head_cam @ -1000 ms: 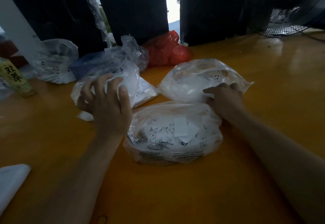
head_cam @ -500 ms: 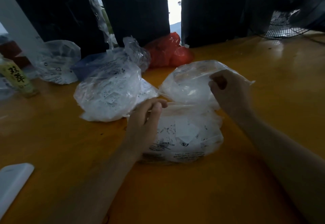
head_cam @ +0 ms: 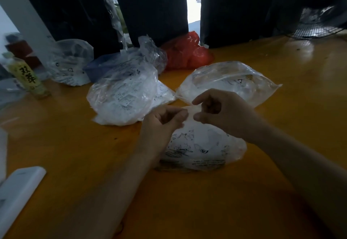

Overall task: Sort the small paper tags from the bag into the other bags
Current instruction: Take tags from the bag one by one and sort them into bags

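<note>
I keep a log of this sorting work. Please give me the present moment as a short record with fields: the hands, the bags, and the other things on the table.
left hand: left hand pinches the top edge of the nearest clear plastic bag of printed paper tags
right hand: right hand pinches the same edge, close beside the left
other bags: clear tag-filled bag at left; flatter clear bag at right; neither touched
behind: red plastic bag; yellow-labelled bottle
surface: glossy orange table
</note>
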### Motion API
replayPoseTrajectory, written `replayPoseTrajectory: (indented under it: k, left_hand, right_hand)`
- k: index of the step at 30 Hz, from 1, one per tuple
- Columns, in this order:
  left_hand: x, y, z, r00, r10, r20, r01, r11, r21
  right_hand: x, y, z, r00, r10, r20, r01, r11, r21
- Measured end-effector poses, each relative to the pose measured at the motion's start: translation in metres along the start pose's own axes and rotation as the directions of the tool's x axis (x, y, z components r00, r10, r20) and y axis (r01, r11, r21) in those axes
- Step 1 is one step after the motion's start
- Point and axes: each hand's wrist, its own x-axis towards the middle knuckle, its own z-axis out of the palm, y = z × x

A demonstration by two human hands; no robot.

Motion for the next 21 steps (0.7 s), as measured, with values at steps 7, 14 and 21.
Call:
replayPoseTrajectory:
  k: [7,14,21]
  left_hand:
    - [-0.0002,0.0022,0.0017,0.998,-0.070,-0.002,0.069,0.987,-0.147]
    - [-0.0011,0.0027,0.0029,0.993,-0.103,0.063,0.114,0.968,-0.222]
    - [0.0073,0.0080,-0.0034,0.977,-0.211,0.029,0.199,0.855,-0.479]
  right_hand:
    - [-0.0002,0.0036,0.0022,0.994,0.107,-0.019,-0.105,0.990,0.095]
    - [0.0003,0.0028,0.0062,0.995,0.095,-0.025,-0.088,0.974,0.210]
    - [0.0003,0.0099,0.0063,0.984,0.086,0.155,-0.048,0.971,-0.234]
